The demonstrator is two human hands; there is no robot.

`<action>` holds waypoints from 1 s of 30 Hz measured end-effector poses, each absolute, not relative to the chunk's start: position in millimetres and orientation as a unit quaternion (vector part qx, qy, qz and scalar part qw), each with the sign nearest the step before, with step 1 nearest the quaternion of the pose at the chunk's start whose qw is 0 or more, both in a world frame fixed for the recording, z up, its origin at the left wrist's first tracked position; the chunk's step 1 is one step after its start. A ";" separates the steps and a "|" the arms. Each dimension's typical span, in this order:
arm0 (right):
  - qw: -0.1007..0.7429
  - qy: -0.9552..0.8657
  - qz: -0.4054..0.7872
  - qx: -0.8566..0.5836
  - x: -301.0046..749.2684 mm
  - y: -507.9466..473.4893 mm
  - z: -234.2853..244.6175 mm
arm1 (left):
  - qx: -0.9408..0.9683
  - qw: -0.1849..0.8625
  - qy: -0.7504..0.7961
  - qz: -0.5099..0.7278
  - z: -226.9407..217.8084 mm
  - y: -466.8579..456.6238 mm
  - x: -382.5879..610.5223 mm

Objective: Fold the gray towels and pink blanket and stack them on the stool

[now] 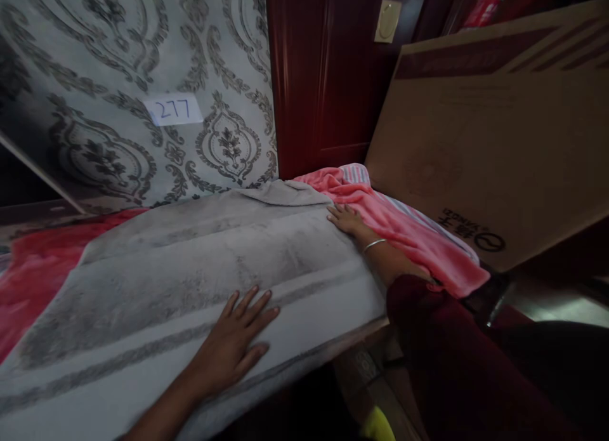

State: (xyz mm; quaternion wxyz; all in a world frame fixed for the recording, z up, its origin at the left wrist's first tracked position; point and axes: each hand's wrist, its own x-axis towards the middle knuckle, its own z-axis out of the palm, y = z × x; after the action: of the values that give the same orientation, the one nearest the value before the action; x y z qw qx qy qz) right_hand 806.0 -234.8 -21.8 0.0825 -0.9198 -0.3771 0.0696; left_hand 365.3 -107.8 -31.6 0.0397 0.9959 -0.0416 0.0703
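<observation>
A grey towel (190,269) with darker stripes lies spread over a flat surface in front of me. My left hand (235,342) rests flat on its near part, fingers stretched out and apart. My right hand (346,219), with a metal bangle (373,244) on the wrist, lies flat on the towel's far right edge, fingers extended. It touches the spot where the grey towel meets a pink towel (409,231). Neither hand grips anything.
A large cardboard box (499,130) leans at the right behind the pink towel. A patterned grey wall (118,66) carries a paper label reading 277 (174,109). A dark red wooden door (328,79) stands behind. Red cloth (33,269) lies at the left.
</observation>
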 end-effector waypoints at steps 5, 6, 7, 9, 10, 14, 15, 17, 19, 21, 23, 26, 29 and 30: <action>0.067 -0.412 0.051 -0.907 742.8 -281.3 -30.6 | 0.997 0.046 -0.033 0.061 -34.2 -106.8 370.0; 0.064 -0.422 0.051 -0.903 732.1 -295.2 -35.2 | 0.996 0.049 -0.038 0.067 -35.4 -105.9 370.7; 0.061 -0.421 0.052 -0.903 724.0 -309.0 -39.2 | 0.995 0.053 -0.043 0.073 -36.7 -104.9 371.4; 0.064 -0.396 0.052 -0.914 716.6 -333.3 -43.3 | 0.993 0.057 -0.055 0.083 -39.2 -102.4 372.3; 0.069 -0.377 0.054 -0.922 716.5 -342.6 -42.9 | 0.993 0.056 -0.059 0.084 -40.5 -101.2 372.6; 0.072 -0.309 0.069 -0.946 718.0 -357.3 -28.1 | 0.993 0.051 -0.055 0.090 -44.6 -98.0 375.0; 0.067 -0.290 0.063 -0.953 714.4 -356.2 -23.2 | 0.993 0.051 -0.052 0.093 -45.1 -97.7 375.6; 0.060 -0.264 0.028 -0.962 699.8 -350.5 -15.1 | 0.993 0.056 -0.046 0.096 -44.9 -97.1 375.2; 0.062 -0.288 -0.016 -0.955 677.5 -342.8 -12.2 | 0.993 0.061 -0.030 0.094 -43.6 -94.9 369.9; 0.067 -0.352 -0.036 -0.933 653.0 -336.7 -15.6 | 0.994 0.059 0.010 0.096 -42.5 -89.8 356.8; 0.060 -0.397 -0.019 -0.915 632.2 -334.3 -24.3 | 0.990 0.051 0.076 0.103 -42.7 -83.1 335.8; 0.043 -0.406 0.007 -0.913 615.7 -337.8 -41.4 | 0.978 0.031 0.183 0.096 -44.2 -79.6 297.7; 0.042 -0.400 -0.005 -0.916 615.7 -344.6 -57.4 | 0.966 0.026 0.249 0.059 -42.4 -91.2 270.0; 0.044 -0.402 -0.013 -0.914 618.1 -346.5 -62.6 | 0.964 0.029 0.261 0.049 -41.1 -96.3 264.9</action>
State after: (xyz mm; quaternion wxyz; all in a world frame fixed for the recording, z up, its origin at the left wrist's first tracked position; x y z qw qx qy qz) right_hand 618.1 -346.5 -62.6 0.0443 -0.9143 -0.4023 -0.0129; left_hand 264.9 -96.3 -41.1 0.0289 0.9638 0.2607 0.0489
